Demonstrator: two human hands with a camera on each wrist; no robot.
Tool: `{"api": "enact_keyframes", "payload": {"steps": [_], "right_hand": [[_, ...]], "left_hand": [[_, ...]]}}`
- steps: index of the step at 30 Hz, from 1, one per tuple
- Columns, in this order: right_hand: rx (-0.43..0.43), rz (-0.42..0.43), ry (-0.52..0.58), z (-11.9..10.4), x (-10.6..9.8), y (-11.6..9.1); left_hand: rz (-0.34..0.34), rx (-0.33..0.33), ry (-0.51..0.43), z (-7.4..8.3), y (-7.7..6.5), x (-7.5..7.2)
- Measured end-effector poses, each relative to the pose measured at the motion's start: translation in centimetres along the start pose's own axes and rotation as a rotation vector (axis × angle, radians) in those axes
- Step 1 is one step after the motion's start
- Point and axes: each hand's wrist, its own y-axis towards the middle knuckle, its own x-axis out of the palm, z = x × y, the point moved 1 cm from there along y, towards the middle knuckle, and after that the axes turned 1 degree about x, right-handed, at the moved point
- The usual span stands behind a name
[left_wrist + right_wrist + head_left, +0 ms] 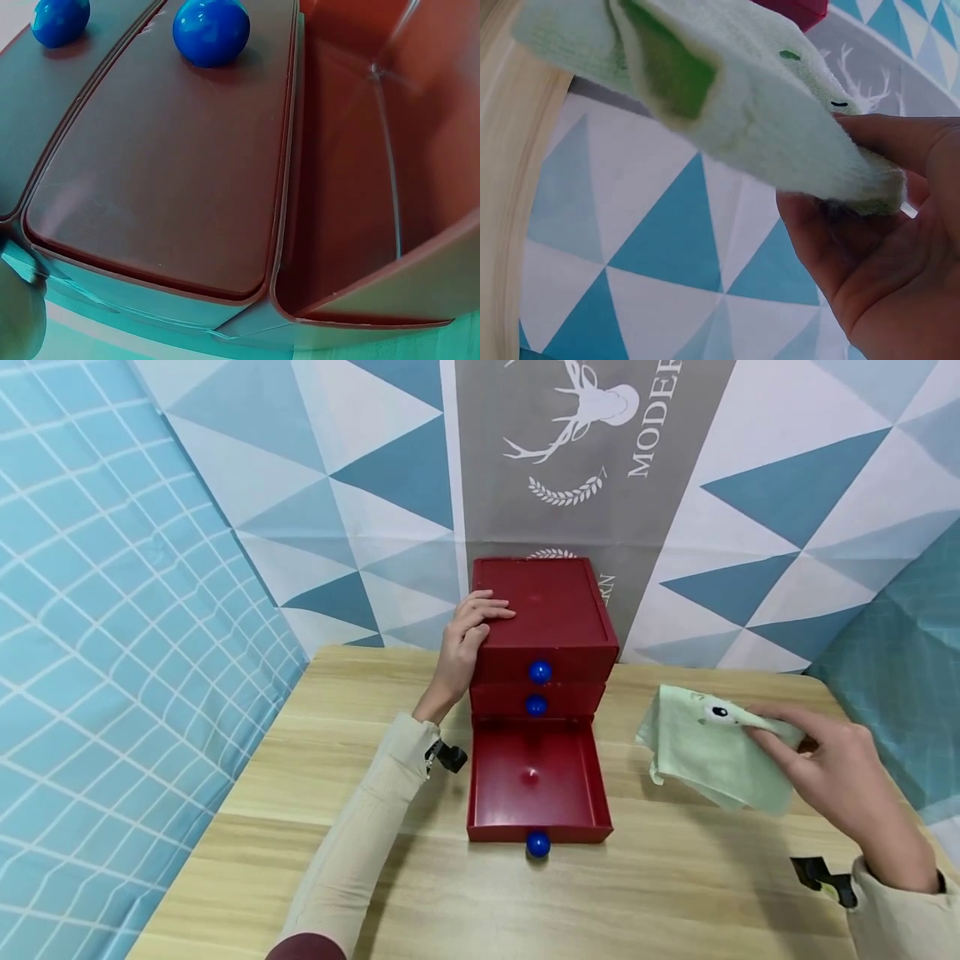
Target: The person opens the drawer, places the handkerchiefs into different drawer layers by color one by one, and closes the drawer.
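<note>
A dark red drawer unit with blue knobs stands at the back middle of the table. Its bottom drawer is pulled out, with nothing inside; the two drawers above it are closed. My left hand rests on the unit's upper left edge, its fingers lying over the top. In the left wrist view, the closed drawer front fills the middle. To the right of the unit, my right hand pinches a small light green towel by one corner, above the table. In the right wrist view the towel hangs folded between thumb and fingers.
The wooden table runs to a patterned wall cloth behind the unit. A blue checked cloth hangs at the left, a teal one at the right. A dark red round shape shows at the bottom edge.
</note>
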Motion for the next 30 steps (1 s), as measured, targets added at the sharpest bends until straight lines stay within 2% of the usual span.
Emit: {"api": "enact_keyframes", "payload": {"steps": [6, 13, 19, 23, 27, 30], "right_hand": [[-0.028, 0.028, 0.036, -1.5, -0.1, -0.3], [-0.119, 0.058, 0.077, -3.9, -0.3, 1.0], [-0.213, 0.044, 0.154, -5.7, 0.4, 2.0], [-0.267, 0.035, 0.214, -6.6, 1.2, 2.3], [-0.272, 0.005, 0.248, -7.1, 2.2, 2.5], [-0.268, -0.024, 0.278, -7.4, 3.2, 2.6]], "left_hand": [[-0.003, 0.004, -0.006, 0.0, -0.1, 0.1], [0.005, 0.028, -0.001, 0.1, 0.1, 0.0], [0.009, 0.016, -0.002, -0.2, 0.2, 0.0], [0.014, 0.031, -0.006, -1.6, 0.0, 0.0], [0.019, 0.044, 0.019, -3.6, -0.1, 0.2], [0.018, 0.049, 0.044, -4.4, -0.2, 0.2]]}}
